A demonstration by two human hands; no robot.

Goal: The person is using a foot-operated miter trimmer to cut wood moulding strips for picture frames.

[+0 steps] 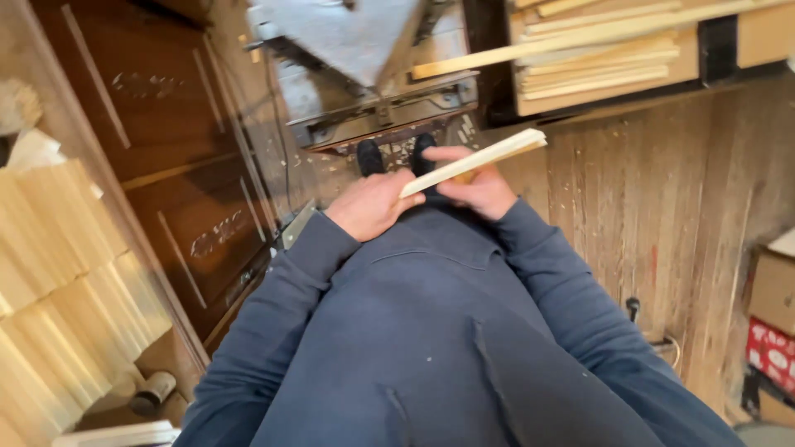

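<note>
I look down my dark blue sweatshirt at both hands held close in front of my waist. A thin pale wooden strip [497,154] runs from my hands up to the right. My left hand [371,204] grips its near end, fingers curled over it. The strip's middle rests in my right hand [479,187], thumb on top. Beyond the hands my two black shoes [370,157] stand on the wooden floor.
A metal machine [377,103] stands just ahead of my feet. Stacked pale wooden strips [592,58] lie on a rack at upper right. More pale boards [62,281] are piled at left beside dark brown panelled doors [157,124]. Cardboard boxes [774,323] sit at the right edge.
</note>
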